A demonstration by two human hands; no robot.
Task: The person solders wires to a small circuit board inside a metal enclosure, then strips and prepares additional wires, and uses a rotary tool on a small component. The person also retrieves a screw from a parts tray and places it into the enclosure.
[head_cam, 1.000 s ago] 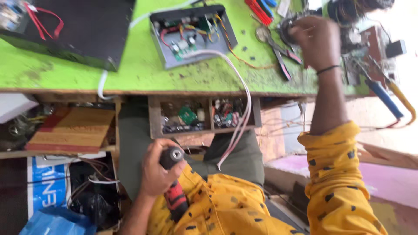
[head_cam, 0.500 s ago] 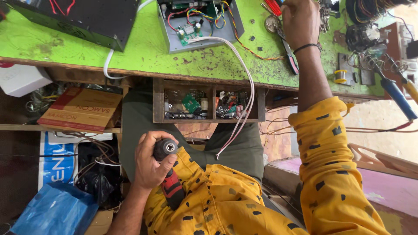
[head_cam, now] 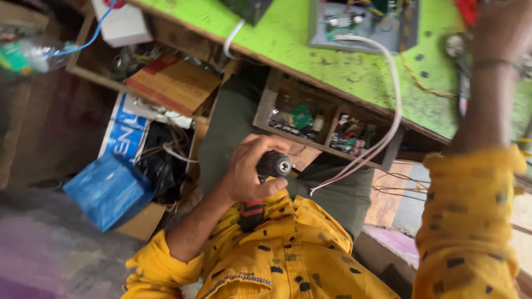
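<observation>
My left hand (head_cam: 247,176) is shut on a small power drill (head_cam: 274,165) with a black chuck and a red and black body. It rests in my lap, against my yellow spotted shirt. My right hand (head_cam: 501,29) is stretched up onto the green table (head_cam: 354,69), at the top right among blurred hand tools (head_cam: 458,50). Blur hides whether it grips anything. An open grey box with a circuit board and wires (head_cam: 360,21) lies on the table to its left. A white cable (head_cam: 394,102) hangs from the box down over the table edge.
Under the table edge is a wooden tray (head_cam: 265,105) of small electronic parts. To the left stand a shelf with a brown book (head_cam: 173,83), a white box (head_cam: 123,25), a blue bag (head_cam: 108,191) and tangled black wires (head_cam: 160,166) on the floor.
The view has tilted and swung left and down toward the floor. My left hand keeps the drill in my lap. My right hand stays up at the tools on the table.
</observation>
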